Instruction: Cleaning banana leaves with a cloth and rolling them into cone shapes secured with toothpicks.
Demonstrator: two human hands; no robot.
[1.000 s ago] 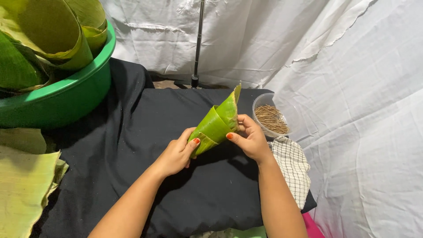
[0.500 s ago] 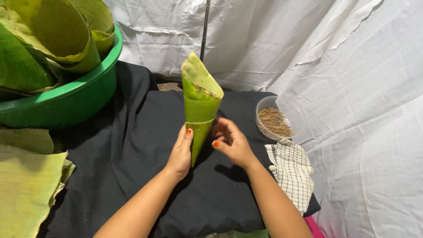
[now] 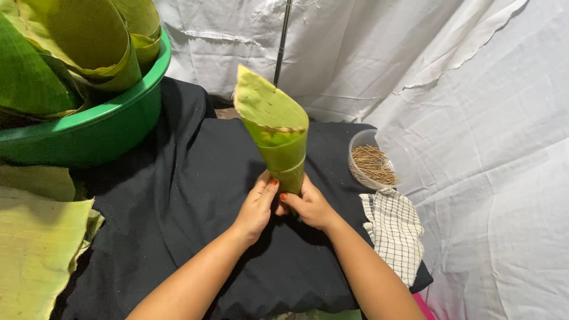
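While upright, leaf cone (image 3: 275, 133), base clasped between left hand (image 3: 256, 208), right hand (image 3: 309, 206)

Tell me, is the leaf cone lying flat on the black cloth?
No, the leaf cone stands upright, with the left hand and right hand around its narrow lower end above the black cloth.

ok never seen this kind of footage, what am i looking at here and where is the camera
The camera sits on a person's head and looks down at their own two bare hands; there is no machine. The left hand and right hand grip the lower end of a green leaf cone, held upright, wide end up. Below lies a black cloth. A green basin of rolled leaves stands to the left. On the right are a clear bowl of thin sticks and a checked cloth. White sheets hang behind.
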